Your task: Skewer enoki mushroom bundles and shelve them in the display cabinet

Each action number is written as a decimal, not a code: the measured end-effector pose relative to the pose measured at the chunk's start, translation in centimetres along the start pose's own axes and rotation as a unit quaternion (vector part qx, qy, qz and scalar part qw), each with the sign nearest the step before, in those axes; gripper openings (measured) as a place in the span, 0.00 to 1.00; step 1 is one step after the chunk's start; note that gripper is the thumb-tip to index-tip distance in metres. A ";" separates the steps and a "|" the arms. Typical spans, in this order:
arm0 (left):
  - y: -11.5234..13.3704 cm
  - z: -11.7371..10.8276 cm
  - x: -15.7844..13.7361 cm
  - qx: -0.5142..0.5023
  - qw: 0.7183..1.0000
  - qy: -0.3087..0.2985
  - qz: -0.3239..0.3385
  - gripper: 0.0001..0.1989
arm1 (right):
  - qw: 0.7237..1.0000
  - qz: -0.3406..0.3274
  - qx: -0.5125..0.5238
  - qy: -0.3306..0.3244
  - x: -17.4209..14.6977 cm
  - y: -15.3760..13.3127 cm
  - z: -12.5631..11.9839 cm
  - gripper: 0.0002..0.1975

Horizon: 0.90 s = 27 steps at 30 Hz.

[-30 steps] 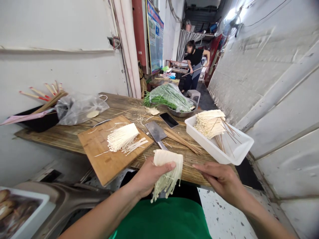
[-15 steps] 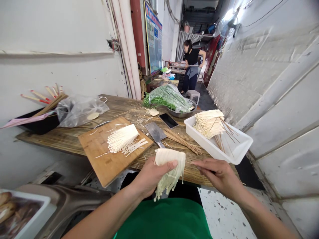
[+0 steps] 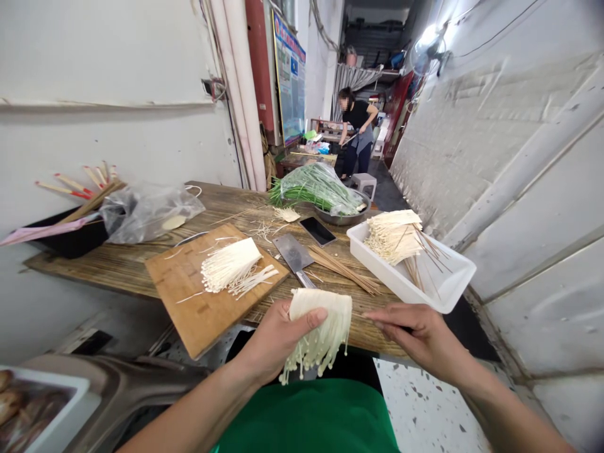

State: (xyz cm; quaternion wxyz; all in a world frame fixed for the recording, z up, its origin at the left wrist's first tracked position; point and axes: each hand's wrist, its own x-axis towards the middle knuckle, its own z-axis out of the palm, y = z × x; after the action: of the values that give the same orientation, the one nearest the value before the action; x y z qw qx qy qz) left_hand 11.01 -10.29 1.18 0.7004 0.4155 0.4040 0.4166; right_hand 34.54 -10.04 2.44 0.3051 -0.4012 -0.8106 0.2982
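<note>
- Clearly, the left hand [image 3: 272,332] grips a cream-white, fan-shaped bundle of enoki mushrooms [image 3: 333,314], its thumb across the front; the fingers behind are hidden from me.
- Right of that grip, the right hand [image 3: 413,327] has its fingertips drawn close together, aimed at the bundle; I cannot tell whether they pinch a thin stick.
- Just beyond the held bundle I see a grey metal cleaver with a rectangular blade [image 3: 292,251]; its handle's near end is covered.
- Left of the grip, a light-brown rectangular wooden cutting board [image 3: 177,299] bears a second white enoki bundle [image 3: 231,263].
- Beyond and between both hands lie thin tan wooden skewers [image 3: 344,270], near a white rectangular plastic tray [image 3: 403,283]; its overlapping sticks defeat my count.
- Left and below, a white-rimmed box [image 3: 86,397] is cut off; its brown contents are unclear.
</note>
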 end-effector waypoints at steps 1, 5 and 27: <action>0.0 0.0 0.0 0.000 1.000 -0.001 -0.001 0.16 | 1.000 0.000 0.002 -0.003 0.1 0.0 0.0 0.14; -0.1 0.0 -0.1 -0.009 1.000 -0.009 -0.013 0.16 | 1.000 0.005 0.009 -0.009 0.1 0.1 -0.1 0.13; 0.4 0.8 0.2 -0.018 0.999 -0.008 0.035 0.16 | 0.998 0.033 0.046 0.011 1.1 0.0 0.3 0.13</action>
State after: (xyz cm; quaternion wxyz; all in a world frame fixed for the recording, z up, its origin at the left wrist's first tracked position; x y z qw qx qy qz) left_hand 11.66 -10.20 1.81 0.6958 0.4201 0.3760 0.4450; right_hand 33.72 -9.19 2.53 0.3226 -0.4162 -0.7789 0.3406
